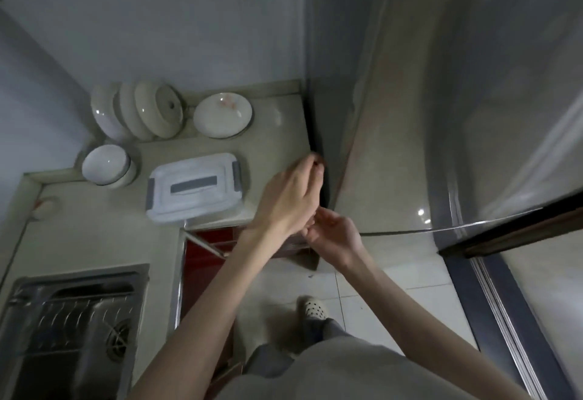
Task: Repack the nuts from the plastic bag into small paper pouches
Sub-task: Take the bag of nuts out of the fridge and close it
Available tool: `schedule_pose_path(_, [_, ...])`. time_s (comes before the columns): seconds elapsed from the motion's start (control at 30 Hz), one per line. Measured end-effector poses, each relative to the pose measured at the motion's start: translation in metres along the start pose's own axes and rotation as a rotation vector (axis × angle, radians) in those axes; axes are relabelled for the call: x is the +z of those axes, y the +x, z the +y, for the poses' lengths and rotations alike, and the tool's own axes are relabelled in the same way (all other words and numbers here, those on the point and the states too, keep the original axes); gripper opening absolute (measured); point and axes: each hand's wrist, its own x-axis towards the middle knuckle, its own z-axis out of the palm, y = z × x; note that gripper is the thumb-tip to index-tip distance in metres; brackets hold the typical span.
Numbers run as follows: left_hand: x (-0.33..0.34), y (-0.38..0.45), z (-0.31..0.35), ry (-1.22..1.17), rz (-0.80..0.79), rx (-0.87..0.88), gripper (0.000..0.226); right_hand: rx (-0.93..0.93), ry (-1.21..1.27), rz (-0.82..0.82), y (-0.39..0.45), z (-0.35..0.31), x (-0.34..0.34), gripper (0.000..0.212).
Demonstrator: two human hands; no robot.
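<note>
Bare left hand overlaps right hand beside smooth rectangular plastic box.

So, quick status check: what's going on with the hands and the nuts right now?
Left hand reaching toward the counter edge, right hand just beneath; neither visibly holding anything. No nuts, bag or pouches in view. Lidded box nearby.

A home kitchen: steel sink set in a counter, stacked bowls, fridge alongside.
</note>
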Motion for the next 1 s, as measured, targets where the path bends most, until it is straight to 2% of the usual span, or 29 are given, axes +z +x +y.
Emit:
schedule_pose_path(0.1, [0.0, 0.015, 0.02, 0.027, 0.042, 0.135, 0.016, -0.074, 0.054, -0.034, -0.007, -0.001, 0.018, 0.027])
schedule_pose_path(0.23, [-0.01, 0.024, 0.035, 0.024, 0.102, 0.256, 0.032, -0.185, 0.227, -0.117, -0.021, 0.001, 0.029, 0.025])
schedule_pose_path(0.3, [-0.018, 0.026, 0.042, -0.009, 0.153, 0.308, 0.029, -0.208, 0.314, -0.141, -0.022, 0.0, 0.028, 0.035])
schedule_pose_path(0.43, [-0.03, 0.027, 0.053, -0.006, 0.224, 0.382, 0.026, -0.268, 0.456, -0.18, -0.021, 0.007, 0.022, 0.035])
schedule_pose_path(0.6, [-0.033, 0.029, 0.057, 0.029, 0.217, 0.407, 0.04, -0.315, 0.489, -0.241, -0.024, 0.015, 0.028, 0.045])
schedule_pose_path(0.83, [-0.029, 0.029, 0.057, 0.076, 0.251, 0.358, 0.036, -0.452, 0.399, -0.159, -0.02, 0.017, 0.039, 0.026])
schedule_pose_path(1.0, [-0.031, 0.024, 0.06, 0.092, 0.26, 0.405, 0.032, -0.504, 0.359, -0.106, -0.022, 0.024, 0.039, 0.027])
